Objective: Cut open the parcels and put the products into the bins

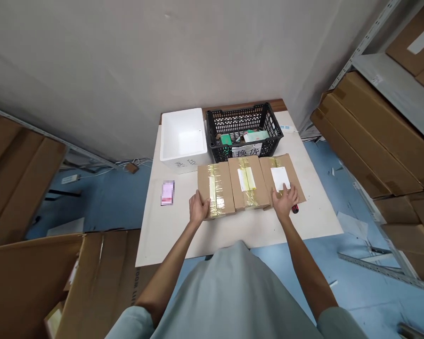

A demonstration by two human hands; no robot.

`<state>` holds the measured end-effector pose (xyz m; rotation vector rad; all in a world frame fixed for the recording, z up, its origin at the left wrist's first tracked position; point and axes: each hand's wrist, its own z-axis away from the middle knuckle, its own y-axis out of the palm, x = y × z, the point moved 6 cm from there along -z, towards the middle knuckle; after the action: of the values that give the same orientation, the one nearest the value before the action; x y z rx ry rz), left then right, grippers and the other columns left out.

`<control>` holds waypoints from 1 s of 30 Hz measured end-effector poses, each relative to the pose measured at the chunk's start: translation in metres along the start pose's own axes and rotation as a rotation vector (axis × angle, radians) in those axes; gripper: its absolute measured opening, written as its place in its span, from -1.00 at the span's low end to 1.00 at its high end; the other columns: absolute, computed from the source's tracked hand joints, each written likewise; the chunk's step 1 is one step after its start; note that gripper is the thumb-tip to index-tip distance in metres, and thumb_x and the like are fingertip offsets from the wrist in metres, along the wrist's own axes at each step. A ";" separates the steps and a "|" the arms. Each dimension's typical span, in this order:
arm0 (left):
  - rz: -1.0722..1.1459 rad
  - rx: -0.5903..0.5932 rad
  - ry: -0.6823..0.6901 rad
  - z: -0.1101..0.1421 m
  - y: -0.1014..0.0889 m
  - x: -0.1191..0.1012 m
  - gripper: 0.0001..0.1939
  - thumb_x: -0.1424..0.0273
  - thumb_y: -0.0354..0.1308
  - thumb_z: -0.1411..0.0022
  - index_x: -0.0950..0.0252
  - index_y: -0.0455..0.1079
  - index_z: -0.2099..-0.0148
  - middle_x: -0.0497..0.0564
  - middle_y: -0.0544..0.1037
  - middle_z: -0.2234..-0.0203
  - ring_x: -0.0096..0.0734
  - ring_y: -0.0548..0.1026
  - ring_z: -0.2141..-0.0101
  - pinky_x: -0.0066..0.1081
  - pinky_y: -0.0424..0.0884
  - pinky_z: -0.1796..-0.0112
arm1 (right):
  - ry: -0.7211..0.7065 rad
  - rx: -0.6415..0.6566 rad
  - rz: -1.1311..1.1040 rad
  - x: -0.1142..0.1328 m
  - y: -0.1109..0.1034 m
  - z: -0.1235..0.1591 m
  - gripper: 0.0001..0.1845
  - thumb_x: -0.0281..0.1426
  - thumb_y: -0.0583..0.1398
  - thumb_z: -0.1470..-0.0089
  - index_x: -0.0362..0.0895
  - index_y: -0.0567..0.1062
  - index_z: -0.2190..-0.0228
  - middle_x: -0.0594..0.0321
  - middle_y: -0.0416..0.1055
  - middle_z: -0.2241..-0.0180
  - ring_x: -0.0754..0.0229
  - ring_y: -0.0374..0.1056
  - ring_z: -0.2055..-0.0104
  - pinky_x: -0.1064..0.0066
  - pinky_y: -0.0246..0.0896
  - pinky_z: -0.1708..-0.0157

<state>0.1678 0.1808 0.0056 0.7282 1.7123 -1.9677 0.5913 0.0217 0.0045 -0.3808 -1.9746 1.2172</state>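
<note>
Three taped cardboard boxes stand side by side on the white table. At the near left corner of the left box, my left hand rests against its side, fingers apart. The middle box has a white label under yellowish tape, and neither hand touches it. Over the right box lies my right hand, its fingers spread near the lower edge of a white label. A red and black tool, perhaps a cutter, lies partly hidden beside that hand.
Behind the boxes stand a white foam box and a black plastic crate with small green and white packs inside. A blurred phone-like item lies at left. Shelves with cartons flank the right; a large open carton stands lower left.
</note>
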 end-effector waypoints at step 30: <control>0.551 0.026 -0.242 0.061 -0.032 0.082 -0.38 0.05 0.42 -0.29 0.28 0.49 -0.25 0.29 0.64 -0.24 0.08 0.60 -0.27 0.03 0.50 -0.32 | -0.268 0.242 -0.130 0.112 0.018 0.002 -0.22 0.01 0.05 -0.46 -0.28 0.43 -0.41 -0.34 0.14 -0.56 -0.36 -0.02 -0.63 -0.32 -0.02 -0.54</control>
<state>0.0780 0.1265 -0.0156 0.8256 1.1865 -1.6149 0.5134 0.0967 0.0395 0.0344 -2.0055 1.4624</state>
